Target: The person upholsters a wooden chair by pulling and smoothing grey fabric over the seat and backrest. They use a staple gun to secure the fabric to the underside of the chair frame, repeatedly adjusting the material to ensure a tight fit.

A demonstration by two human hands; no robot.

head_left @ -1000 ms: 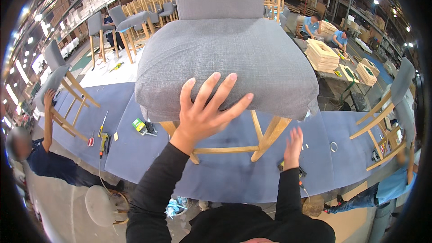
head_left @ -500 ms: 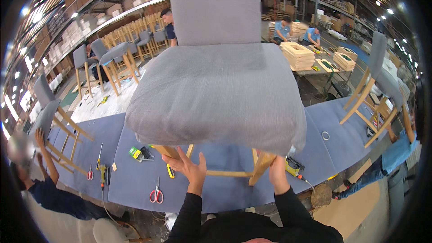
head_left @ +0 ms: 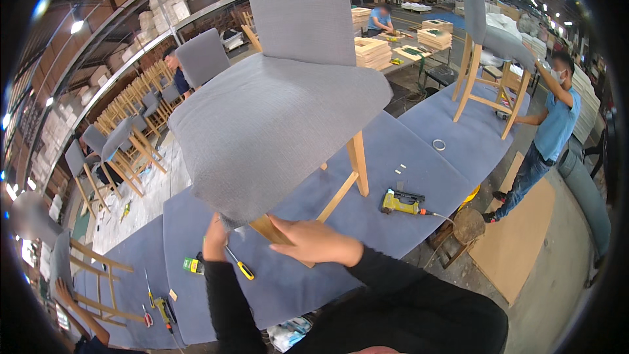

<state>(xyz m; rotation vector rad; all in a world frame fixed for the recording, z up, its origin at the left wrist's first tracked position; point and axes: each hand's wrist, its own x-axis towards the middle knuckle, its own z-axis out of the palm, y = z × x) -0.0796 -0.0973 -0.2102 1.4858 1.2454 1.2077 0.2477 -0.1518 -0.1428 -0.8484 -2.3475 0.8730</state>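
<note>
Only partly visible: left hand [head_left: 214,239], chair [head_left: 282,98]

I see plain grey fabric with a faint weave on my chair [head_left: 275,118], and pale honey-brown on its wooden legs [head_left: 357,164]. My sleeves [head_left: 229,308] are plain black against the muted blue table cover [head_left: 419,157]. Beyond them I see yellow and black on the air tool [head_left: 401,204] and screwdriver [head_left: 246,270], green on a small box [head_left: 192,265], and white on a ring [head_left: 438,145].

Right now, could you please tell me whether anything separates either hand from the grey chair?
Nothing visible: the left hand is at the near corner of the seat, the right hand at the wooden leg below.
</note>
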